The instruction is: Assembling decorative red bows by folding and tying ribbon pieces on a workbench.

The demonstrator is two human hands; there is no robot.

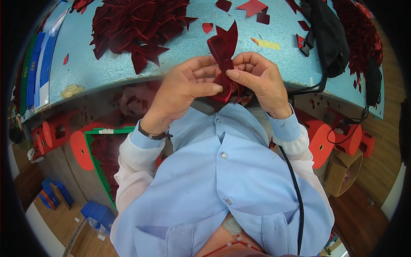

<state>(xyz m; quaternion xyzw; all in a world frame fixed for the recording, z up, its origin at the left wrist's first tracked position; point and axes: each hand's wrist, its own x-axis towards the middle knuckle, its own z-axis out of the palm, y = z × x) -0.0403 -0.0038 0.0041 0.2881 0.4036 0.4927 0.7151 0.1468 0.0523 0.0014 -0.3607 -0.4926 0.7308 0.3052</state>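
A dark red velvet bow (224, 47) is held upright between my two hands at the table's near edge, its pointed tails at the top. My left hand (185, 85) pinches the bow's lower left side between thumb and fingers. On the other side, my right hand (262, 81) has its thumb pressed on the bow near the knot, with the fingers curled behind it. Part of the bow's back is hidden by my fingers. Beyond my left hand lies a big heap of dark red velvet bows (137, 25) on the light blue table (188, 43).
Red scraps (252, 7) and a yellow strip (267, 44) lie on the table. A black bag (327, 38) with a strap rests at the right, before another red heap (357, 34). Blue folders (38, 64) stand at the left edge. Below are a green-rimmed crate (95, 160), red stools (317, 139) and a cardboard box (342, 171).
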